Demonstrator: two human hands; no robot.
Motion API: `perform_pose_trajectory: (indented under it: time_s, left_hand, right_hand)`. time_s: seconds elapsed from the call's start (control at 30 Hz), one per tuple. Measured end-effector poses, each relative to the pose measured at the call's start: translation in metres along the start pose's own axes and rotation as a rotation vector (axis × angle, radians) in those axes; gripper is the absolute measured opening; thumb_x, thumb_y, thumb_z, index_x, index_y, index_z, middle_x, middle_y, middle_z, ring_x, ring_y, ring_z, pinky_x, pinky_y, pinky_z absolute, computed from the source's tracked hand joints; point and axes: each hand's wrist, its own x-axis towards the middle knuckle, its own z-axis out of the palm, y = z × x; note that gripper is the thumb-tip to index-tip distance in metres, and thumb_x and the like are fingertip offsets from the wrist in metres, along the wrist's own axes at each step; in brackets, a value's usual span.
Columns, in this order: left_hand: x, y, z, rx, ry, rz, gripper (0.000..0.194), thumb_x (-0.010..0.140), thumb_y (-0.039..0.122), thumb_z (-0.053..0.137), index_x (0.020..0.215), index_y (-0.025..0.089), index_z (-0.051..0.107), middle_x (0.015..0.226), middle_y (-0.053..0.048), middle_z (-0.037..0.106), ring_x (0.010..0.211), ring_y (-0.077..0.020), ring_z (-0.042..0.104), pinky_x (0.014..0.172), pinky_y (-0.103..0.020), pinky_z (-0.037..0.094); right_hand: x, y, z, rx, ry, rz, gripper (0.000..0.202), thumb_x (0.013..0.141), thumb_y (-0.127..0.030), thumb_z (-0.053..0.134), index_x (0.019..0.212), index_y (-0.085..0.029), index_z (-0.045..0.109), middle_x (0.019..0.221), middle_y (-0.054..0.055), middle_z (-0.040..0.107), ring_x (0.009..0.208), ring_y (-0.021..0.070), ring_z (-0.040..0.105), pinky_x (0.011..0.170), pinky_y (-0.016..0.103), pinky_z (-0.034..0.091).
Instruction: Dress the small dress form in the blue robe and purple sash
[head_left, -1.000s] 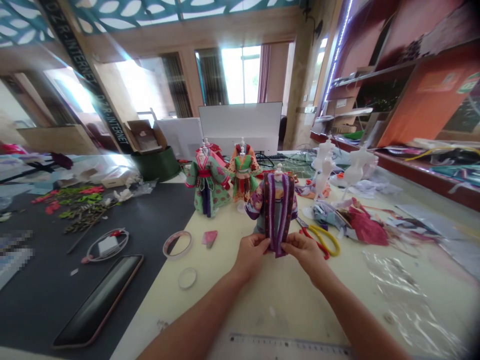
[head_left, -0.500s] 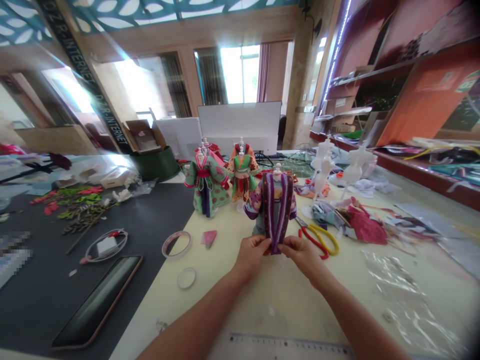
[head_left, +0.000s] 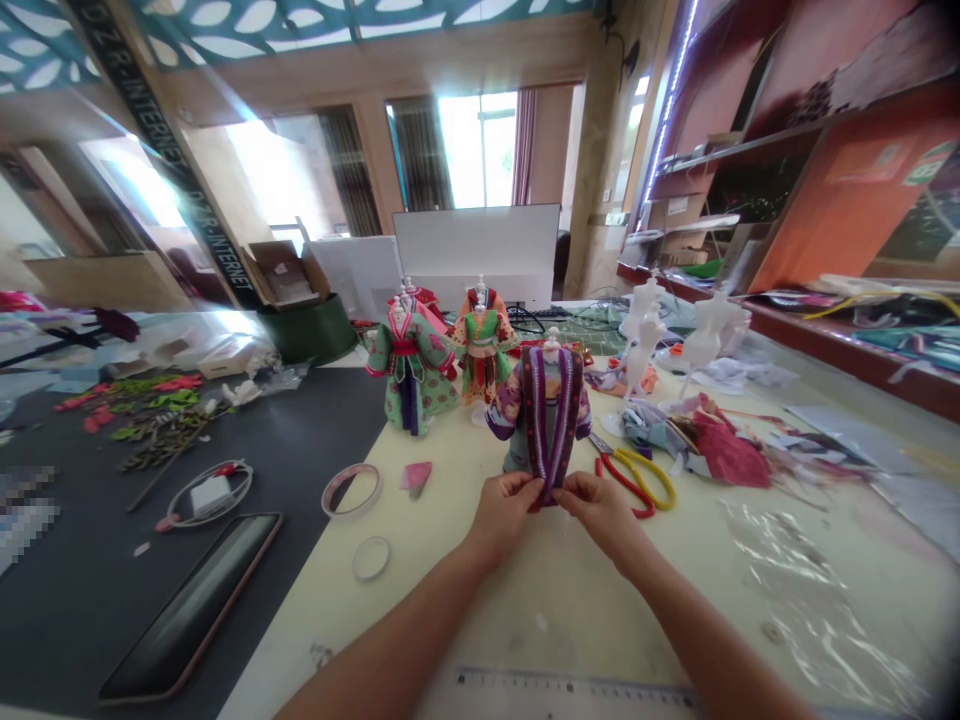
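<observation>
In front of me a small mannequin (head_left: 552,340) wears a purple patterned doll robe (head_left: 505,405). A long purple and dark red trim band (head_left: 574,400) hangs over its shoulders, and its two strips meet in a V at the bottom. My left hand (head_left: 504,508) pinches the lower end from the left. From the right, my right hand (head_left: 598,508) pinches the same end, fingertips close to the other hand's. Scissors (head_left: 641,480) with red and yellow handles lie just beyond my right hand.
Dressed mannequins in green (head_left: 420,375) and green-orange (head_left: 480,350) stand behind to the left; bare white mannequins (head_left: 646,325) stand right. Tape rolls (head_left: 351,490), a phone (head_left: 195,605), a ruler (head_left: 570,690), fabric scraps (head_left: 724,440) and a plastic bag (head_left: 817,600) lie around.
Both hands keep their pinch on the band's lower end, and the fingertips have shifted very slightly. The whole view has moved a little.
</observation>
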Motion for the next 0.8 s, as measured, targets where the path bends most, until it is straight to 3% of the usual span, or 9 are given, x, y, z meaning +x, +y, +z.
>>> perform_pose_trajectory:
  time_s: [0.33,0.63,0.8]
  left_hand:
    - [-0.0023,0.0005,0.0,-0.015,-0.044,0.029,0.032,0.067,0.04,0.067,0.078,0.01,0.067,0.074,-0.008,0.064,0.071,-0.0182,0.058,0.071,-0.028,0.046]
    - [-0.0017,-0.0054,0.0006,0.038,-0.1,0.145,0.028,0.07,0.031,0.066,0.089,0.01,0.067,0.088,-0.01,0.067,0.086,-0.0245,0.061,0.081,-0.033,0.048]
    - [-0.0004,-0.0063,0.0031,0.089,-0.048,0.163,0.022,0.069,0.028,0.065,0.082,0.01,0.067,0.083,-0.008,0.067,0.083,-0.0238,0.061,0.078,-0.031,0.047]
  right_hand:
    - [-0.0005,-0.0028,0.0005,-0.004,0.056,0.001,0.021,0.064,-0.037,0.06,0.057,-0.018,0.052,0.05,-0.003,0.049,0.049,0.0103,0.039,0.048,0.025,0.028]
    - [-0.0001,-0.0008,0.0015,-0.022,0.061,-0.013,0.02,0.065,-0.035,0.059,0.059,-0.017,0.053,0.054,-0.001,0.053,0.052,0.0117,0.045,0.05,0.025,0.03]
    - [-0.0011,-0.0023,0.0027,-0.01,0.071,-0.031,0.02,0.064,-0.035,0.06,0.057,-0.017,0.052,0.052,-0.002,0.051,0.051,0.0109,0.043,0.049,0.025,0.031]
